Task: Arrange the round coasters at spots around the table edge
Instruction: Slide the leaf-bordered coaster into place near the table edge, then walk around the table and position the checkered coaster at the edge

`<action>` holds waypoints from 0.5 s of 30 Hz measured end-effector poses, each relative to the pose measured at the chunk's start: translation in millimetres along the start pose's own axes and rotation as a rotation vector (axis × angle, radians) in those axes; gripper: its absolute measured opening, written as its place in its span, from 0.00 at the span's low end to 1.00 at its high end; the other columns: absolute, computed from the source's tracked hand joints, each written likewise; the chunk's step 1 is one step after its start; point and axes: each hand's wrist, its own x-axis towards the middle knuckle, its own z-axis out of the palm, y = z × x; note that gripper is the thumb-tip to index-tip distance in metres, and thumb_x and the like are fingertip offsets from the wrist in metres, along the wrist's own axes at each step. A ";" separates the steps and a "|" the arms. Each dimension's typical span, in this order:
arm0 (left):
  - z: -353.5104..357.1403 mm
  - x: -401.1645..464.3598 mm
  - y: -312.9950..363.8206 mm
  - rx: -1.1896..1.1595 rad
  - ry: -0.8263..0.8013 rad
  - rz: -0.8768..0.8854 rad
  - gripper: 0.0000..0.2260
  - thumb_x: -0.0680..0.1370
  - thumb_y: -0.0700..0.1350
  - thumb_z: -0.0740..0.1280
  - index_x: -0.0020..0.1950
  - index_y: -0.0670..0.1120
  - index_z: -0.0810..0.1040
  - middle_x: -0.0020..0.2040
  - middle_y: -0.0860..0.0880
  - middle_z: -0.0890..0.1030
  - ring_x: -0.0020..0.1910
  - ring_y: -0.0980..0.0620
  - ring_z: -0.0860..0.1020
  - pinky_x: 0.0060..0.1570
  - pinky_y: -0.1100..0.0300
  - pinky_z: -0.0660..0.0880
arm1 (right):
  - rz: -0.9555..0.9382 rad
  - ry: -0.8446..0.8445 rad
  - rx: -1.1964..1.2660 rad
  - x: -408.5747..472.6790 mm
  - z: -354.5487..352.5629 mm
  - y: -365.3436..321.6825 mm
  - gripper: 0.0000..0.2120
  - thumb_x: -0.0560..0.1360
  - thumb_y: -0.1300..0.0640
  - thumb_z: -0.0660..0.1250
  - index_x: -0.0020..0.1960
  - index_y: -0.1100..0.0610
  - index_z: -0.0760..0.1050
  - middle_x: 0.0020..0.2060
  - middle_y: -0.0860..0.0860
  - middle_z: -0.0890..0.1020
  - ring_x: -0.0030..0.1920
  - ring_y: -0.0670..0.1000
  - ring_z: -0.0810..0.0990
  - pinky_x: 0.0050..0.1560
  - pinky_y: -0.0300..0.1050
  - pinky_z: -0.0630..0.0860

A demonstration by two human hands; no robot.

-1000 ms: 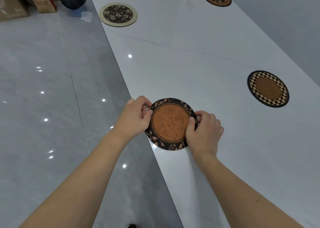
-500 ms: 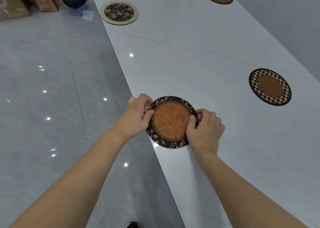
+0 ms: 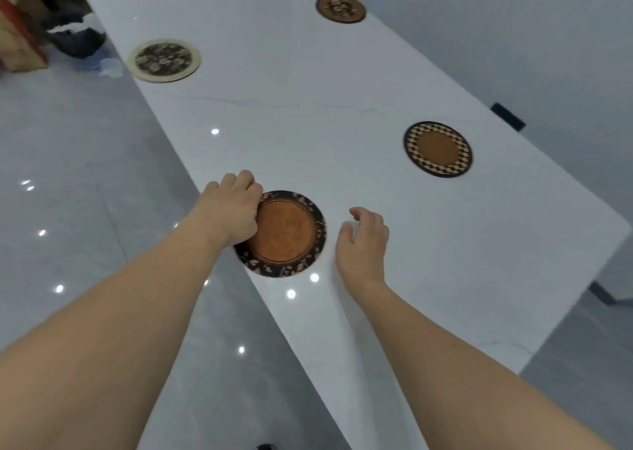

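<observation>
a second ago both hands pinched the leaf-rimmed coaster (image 3: 286,233); now the right hand (image 3: 363,240) has let go and hovers just beside it at its 3 o'clock, grip loosely open and empty. the left hand (image 3: 233,210) still rests curled on the rim at 9 o'clock; whether it pinches the edge i cannot tell. the coaster lies flat on the worktop (image 3: 342,107), slightly overhanging the near edge, so this spot looks nearly settled. four other coasters lie toward 12 and 2 o'clock. no readable writing or brand shows.
</observation>
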 end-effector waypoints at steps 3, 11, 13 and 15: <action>-14.9 2.0 43.9 0.021 0.122 0.109 0.14 0.79 0.45 0.60 0.63 0.42 0.73 0.63 0.42 0.73 0.56 0.40 0.73 0.51 0.47 0.70 | 0.055 0.028 -0.014 -7.4 -44.6 10.5 0.17 0.80 0.58 0.54 0.68 0.56 0.67 0.66 0.51 0.70 0.66 0.51 0.67 0.68 0.45 0.64; -84.1 17.0 206.2 -0.067 0.211 0.440 0.22 0.80 0.49 0.60 0.73 0.43 0.66 0.71 0.44 0.70 0.69 0.42 0.68 0.73 0.44 0.59 | 0.131 0.126 -0.237 -26.9 -214.1 43.8 0.25 0.81 0.54 0.55 0.75 0.62 0.58 0.75 0.56 0.63 0.75 0.54 0.59 0.75 0.50 0.56; -114.1 14.5 256.2 -0.094 0.231 0.512 0.23 0.80 0.50 0.59 0.74 0.44 0.65 0.72 0.45 0.69 0.71 0.43 0.66 0.74 0.44 0.56 | 0.194 0.148 -0.275 -39.3 -265.8 52.9 0.27 0.81 0.53 0.54 0.76 0.62 0.55 0.76 0.57 0.58 0.76 0.55 0.55 0.76 0.50 0.51; -145.8 6.2 305.7 -0.127 0.256 0.607 0.22 0.80 0.49 0.59 0.73 0.45 0.65 0.73 0.45 0.68 0.72 0.44 0.65 0.74 0.45 0.55 | 0.236 0.184 -0.303 -55.3 -323.2 58.3 0.28 0.81 0.53 0.55 0.77 0.62 0.54 0.77 0.58 0.57 0.77 0.56 0.53 0.76 0.51 0.50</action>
